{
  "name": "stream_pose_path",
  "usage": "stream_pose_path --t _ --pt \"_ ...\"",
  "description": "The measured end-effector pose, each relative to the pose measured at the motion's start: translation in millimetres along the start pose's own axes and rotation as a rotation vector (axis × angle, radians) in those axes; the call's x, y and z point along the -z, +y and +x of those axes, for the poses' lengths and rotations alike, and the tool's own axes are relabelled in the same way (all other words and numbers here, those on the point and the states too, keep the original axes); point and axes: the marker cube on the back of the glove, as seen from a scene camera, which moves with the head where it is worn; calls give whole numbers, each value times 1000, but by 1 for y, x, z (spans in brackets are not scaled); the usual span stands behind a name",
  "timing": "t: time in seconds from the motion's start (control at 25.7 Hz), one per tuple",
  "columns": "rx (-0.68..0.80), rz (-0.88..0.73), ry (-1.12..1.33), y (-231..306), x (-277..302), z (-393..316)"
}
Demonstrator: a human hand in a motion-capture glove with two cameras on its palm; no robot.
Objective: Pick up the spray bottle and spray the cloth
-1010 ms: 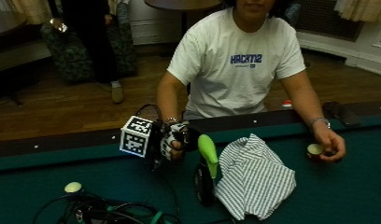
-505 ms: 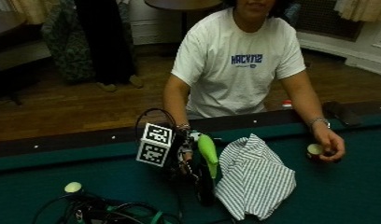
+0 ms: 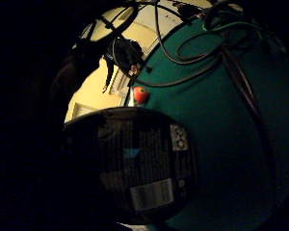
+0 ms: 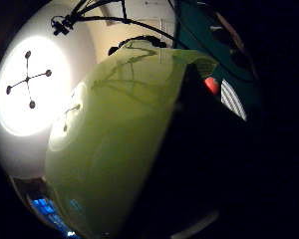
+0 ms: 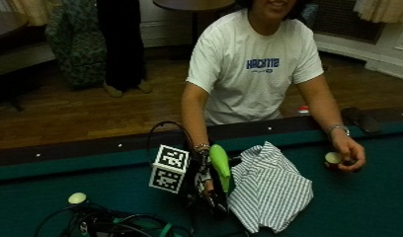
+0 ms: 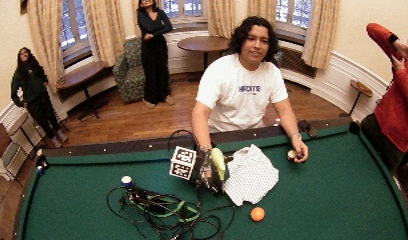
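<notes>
bottle [image 5: 219,165] now lifted off the desk [image 5: 359,207], beside the cloth [image 5: 270,187].
hand [image 5: 205,178] grip wraps its smooth, slippery-looking body; trigger sits higher.

Home games room: green pool table [image 6: 337,200], curtained windows [image 6: 77,25].

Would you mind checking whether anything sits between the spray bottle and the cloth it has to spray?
Nothing visible does. The right hand grips the bottle right beside the striped cloth, which lies spread on the green table. The cables and the orange ball lie off to the side.
</notes>
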Motion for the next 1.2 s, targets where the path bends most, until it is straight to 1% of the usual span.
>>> stream_pose_path --t 0.16,0.31,0.51,0.66,0.78,0.93,1.09,1.2 --pt "-24 4 -15 -7 -3 -2" --pt "36 -6 -75 -5 -1 -25" --pt "149 7 -126 13 19 -79" --pt "199 21 -160 35 46 -134" --pt "218 -6 -169 50 68 -167" --pt "257 -73 -140 64 91 -204" --pt "300 -115 -53 71 107 -235" --pt "288 -144 24 73 114 -251"
